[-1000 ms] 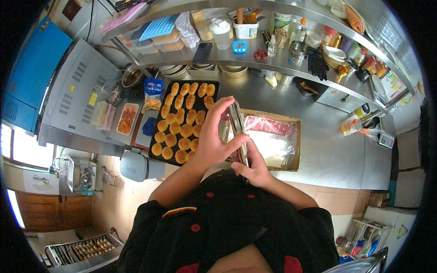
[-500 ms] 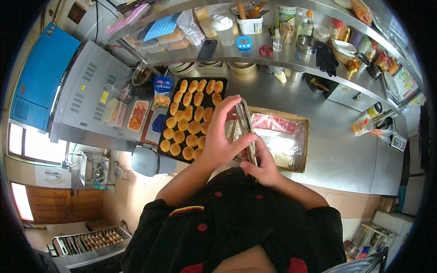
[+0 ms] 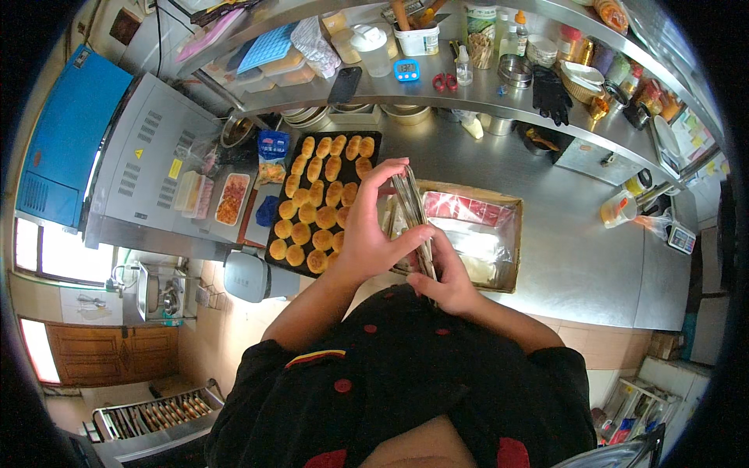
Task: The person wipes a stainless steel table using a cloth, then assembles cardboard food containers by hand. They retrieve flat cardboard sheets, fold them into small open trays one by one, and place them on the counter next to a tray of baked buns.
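Just over or in front of the left end of the open cardboard box (image 3: 518,243), a stack of thin, flat pieces (image 3: 409,204) stands on edge, slightly tilted, pinched between the person's two hands. The left hand (image 3: 370,234) grips its upper part between curled fingers and thumb, while the right hand (image 3: 450,282) clasps its lower end, thumb on the near side. Left of the box lies a dark tray (image 3: 349,168) of golden buns (image 3: 322,239), and beyond the box runs a metal shelf (image 3: 484,93) bearing a blue timer (image 3: 406,71).
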`<state>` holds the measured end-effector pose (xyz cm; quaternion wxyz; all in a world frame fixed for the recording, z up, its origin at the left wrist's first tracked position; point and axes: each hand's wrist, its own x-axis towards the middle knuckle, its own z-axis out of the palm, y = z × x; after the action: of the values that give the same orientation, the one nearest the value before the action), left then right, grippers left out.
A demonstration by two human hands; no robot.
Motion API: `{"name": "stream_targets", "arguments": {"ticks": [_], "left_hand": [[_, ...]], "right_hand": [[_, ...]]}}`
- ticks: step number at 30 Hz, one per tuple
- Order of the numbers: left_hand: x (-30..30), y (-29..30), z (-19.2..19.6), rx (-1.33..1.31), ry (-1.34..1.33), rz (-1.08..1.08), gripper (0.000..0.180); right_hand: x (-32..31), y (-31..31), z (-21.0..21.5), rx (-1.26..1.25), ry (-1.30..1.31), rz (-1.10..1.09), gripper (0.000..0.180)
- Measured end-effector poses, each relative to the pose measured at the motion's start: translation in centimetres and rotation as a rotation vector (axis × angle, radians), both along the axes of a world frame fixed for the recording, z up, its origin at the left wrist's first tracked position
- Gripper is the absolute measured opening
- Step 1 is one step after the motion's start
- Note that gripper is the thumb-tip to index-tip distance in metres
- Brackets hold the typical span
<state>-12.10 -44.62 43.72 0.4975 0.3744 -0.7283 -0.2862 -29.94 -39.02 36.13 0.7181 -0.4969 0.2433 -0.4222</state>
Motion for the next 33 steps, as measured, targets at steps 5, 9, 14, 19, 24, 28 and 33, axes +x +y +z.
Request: {"name": "stream_targets", "arguments": {"ticks": [5,9,14,19,24,28,33], "left_hand": [[0.3,0.1,-0.2,-0.025,-0.023,0.028,0.085],[0.8,0.2,0.0,0.036,-0.023,-0.018,0.078],[1.8,0.3,-0.6,-0.172,-0.120,0.122,0.053],[2.1,2.2,-2.7,-0.232,-0.316,-0.040,0.034],[1.8,2.4,-3.3,-0.191,-0.398,0.027,0.033],[2.0,2.5,-3.1,-0.073,-0.422,0.064,0.031],[3.6,2.0,-2.6,-0.047,-0.528,-0.089,0.019]], "right_hand": [[0.2,0.0,-0.6,0.018,0.016,-0.001,0.091],[0.7,0.2,-1.0,0.068,-0.042,-0.027,0.083],[0.7,-0.1,0.4,0.144,-0.123,-0.013,0.064],[1.2,0.0,-0.7,0.217,-0.164,-0.013,0.066],[1.6,-0.3,-0.8,0.205,-0.077,0.001,0.071],[1.8,-0.7,-1.1,0.166,-0.035,0.032,0.073],[1.4,-0.6,-2.1,0.338,-0.138,0.007,0.070]]}}
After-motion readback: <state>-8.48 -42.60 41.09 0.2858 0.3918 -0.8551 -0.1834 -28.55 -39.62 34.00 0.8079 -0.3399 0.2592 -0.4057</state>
